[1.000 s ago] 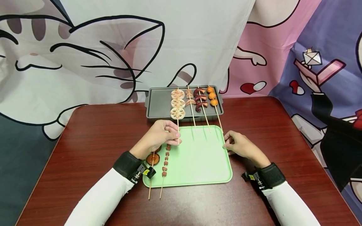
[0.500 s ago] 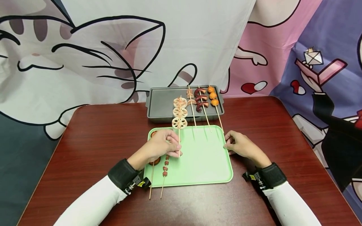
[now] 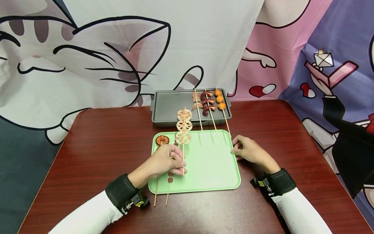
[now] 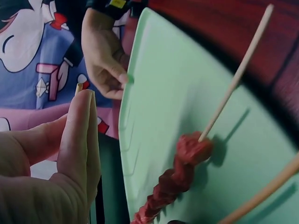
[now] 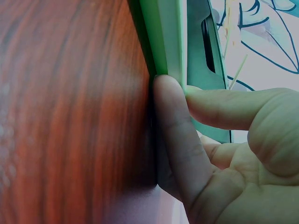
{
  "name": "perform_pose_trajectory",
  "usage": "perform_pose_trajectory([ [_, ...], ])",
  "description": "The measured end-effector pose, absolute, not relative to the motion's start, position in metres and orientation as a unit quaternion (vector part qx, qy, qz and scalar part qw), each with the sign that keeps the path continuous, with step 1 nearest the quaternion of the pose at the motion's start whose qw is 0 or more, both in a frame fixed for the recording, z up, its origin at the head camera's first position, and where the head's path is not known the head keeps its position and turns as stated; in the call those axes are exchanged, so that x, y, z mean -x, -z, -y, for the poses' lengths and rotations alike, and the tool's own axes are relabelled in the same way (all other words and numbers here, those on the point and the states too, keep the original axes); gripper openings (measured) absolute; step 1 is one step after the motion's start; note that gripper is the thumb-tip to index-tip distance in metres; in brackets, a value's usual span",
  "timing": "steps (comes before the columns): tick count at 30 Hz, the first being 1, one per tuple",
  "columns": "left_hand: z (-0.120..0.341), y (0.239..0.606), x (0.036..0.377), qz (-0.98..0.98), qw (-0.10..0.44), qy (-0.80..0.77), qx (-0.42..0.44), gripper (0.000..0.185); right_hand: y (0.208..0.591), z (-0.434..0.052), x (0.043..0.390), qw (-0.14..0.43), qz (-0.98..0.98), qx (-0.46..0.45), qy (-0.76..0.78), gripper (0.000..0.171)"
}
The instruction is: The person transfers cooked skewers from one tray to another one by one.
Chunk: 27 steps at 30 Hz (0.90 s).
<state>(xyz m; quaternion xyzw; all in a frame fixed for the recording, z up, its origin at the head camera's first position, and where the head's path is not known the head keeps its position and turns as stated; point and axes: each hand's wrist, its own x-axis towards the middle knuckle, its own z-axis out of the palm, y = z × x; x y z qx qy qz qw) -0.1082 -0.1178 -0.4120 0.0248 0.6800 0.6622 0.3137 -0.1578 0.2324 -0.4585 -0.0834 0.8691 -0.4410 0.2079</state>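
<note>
My left hand pinches the stick of a lotus root skewer, which points away from me above the left part of a green tray. The tray's right rim is held between thumb and fingers of my right hand; the right wrist view shows this grip closely. Beneath the left hand lie a skewer with a brown, mushroom-like slice and a skewer of small red meat pieces. That hand hides parts of both. Their bare stick ends stick out over the tray's near edge.
Behind the tray stands a dark grey grill pan. Across its right side lie a skewer of pale pinkish pieces, an octopus tentacle skewer and a skewer of orange balls. Their sticks overhang the pan's front. Printed cloth hangs behind the table.
My left hand has drawn the lotus root skewer back from the grill pan, toward me, over the tray. My right hand stays at the tray's rim.
</note>
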Motion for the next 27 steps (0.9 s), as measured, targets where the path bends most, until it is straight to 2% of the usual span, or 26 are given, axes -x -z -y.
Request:
perform_pose_trajectory([
  [14, 0.121, 0.423, 0.08, -0.683, 0.336, -0.647, -0.053, 0.017, 0.46, -0.234, 0.159, 0.21, -0.866, 0.082, 0.447, 0.024],
  [27, 0.111, 0.436, 0.054, -0.657, 0.35, -0.667, -0.028, 0.017, 0.459, -0.234, 0.159, 0.21, -0.867, 0.083, 0.444, 0.026],
])
